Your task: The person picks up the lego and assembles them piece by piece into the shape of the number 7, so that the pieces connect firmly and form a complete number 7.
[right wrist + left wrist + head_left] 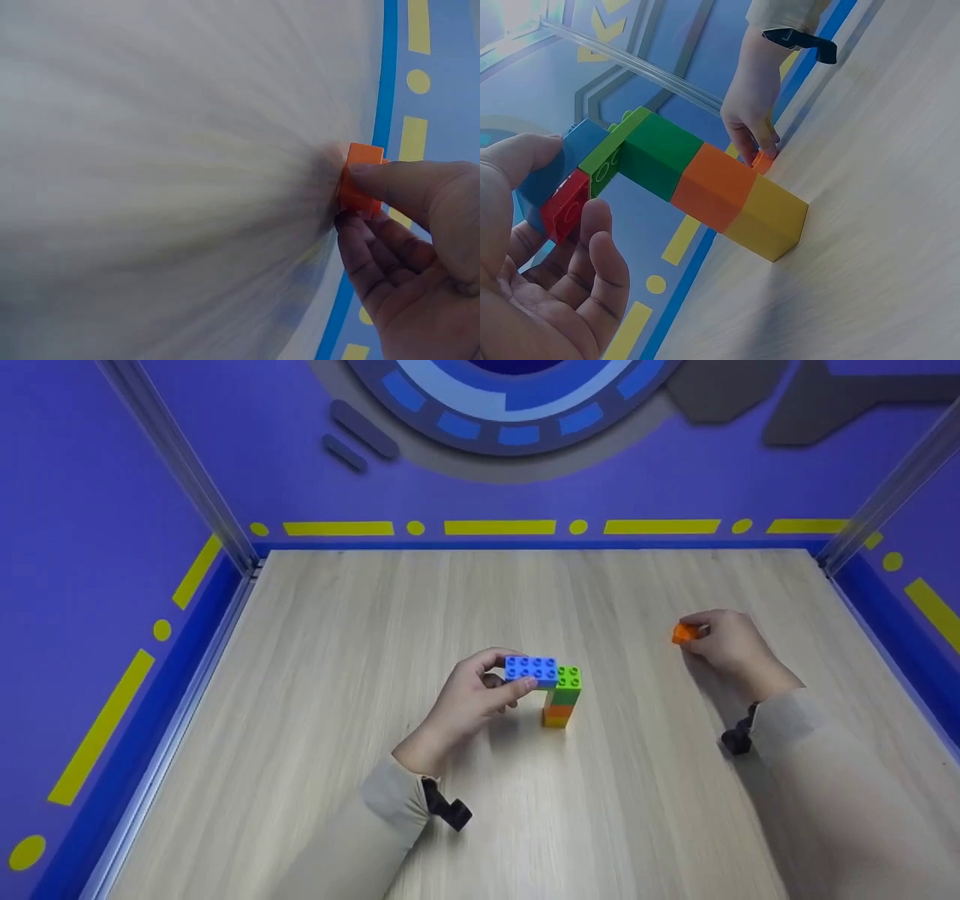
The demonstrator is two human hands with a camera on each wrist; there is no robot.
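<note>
My left hand [469,697] grips a long blue building brick [530,669] with its thumb on the near side. The blue brick reaches out sideways from the top of a brick tower, over a light green brick [568,676]. Below that come a dark green brick [660,154], an orange brick [714,186] and a yellow brick [769,217] standing on the table. Under the blue overhang is a red brick [566,204], close to my left fingers. Off to the right, my right hand [731,645] pinches a small orange brick [362,176] between thumb and fingers, low over the table.
The wooden table [360,607] runs back to a blue-purple wall [480,499] with yellow markings. Side walls with metal corner posts [187,472] bound it left and right. A black strap [448,810] hangs at the left wrist, another black strap [739,735] at the right.
</note>
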